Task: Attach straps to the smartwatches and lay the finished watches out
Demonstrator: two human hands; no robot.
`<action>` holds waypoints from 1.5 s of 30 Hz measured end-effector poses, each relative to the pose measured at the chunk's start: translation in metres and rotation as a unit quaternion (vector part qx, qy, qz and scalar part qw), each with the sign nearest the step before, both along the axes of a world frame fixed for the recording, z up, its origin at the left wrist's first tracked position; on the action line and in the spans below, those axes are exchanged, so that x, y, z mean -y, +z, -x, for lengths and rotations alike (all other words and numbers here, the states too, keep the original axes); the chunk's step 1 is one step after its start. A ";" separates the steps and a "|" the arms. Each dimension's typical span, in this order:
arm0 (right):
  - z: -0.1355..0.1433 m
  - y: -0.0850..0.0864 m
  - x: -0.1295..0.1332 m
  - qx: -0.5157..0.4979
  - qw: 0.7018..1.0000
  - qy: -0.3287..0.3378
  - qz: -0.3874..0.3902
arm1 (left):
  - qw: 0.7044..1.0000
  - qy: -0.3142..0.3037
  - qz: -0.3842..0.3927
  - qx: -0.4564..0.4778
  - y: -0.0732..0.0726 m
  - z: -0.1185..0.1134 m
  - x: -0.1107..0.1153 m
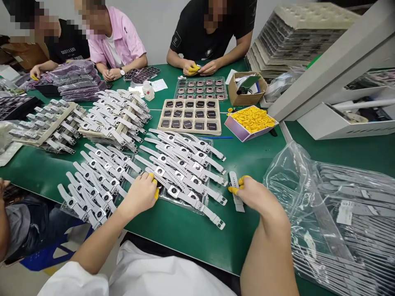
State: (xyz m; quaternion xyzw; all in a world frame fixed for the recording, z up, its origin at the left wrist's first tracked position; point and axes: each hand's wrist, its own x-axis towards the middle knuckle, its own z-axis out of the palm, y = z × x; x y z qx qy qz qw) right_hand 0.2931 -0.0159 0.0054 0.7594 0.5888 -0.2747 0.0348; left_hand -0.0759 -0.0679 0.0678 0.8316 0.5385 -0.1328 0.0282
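My right hand [243,189], with yellow covers on its fingertips, pinches a light grey watch strap [237,201] over the green table. Beside the clear tray of grey-strapped watches [182,163], my left hand [145,191] has its yellow-tipped fingers pressed together at the tray's left edge. A dark piece shows partly between those fingers, too hidden to make out. The watches lie in slanting rows, backs up, straps spread. Another group of such watches [106,197] lies to the left of my left hand.
Beyond the watches stand a beige tray [159,123] of dark square pieces and a box of yellow finger covers [253,119]. Plastic-bagged straps [354,230] fill the right side. Stacked watch trays [117,115] stand back left. Several people sit around the table [212,242].
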 end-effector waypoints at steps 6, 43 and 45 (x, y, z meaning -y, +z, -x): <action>-0.014 0.015 -0.003 -0.152 0.952 -0.124 -0.233 | 0.997 0.000 0.046 0.066 0.009 0.019 0.000; 0.136 0.030 0.035 -0.677 0.732 -0.076 0.012 | 0.765 0.009 0.077 0.639 -0.046 -0.060 -0.051; 0.135 0.029 0.034 -0.680 0.729 -0.075 0.011 | 0.783 -0.020 0.066 0.618 -0.048 -0.060 -0.051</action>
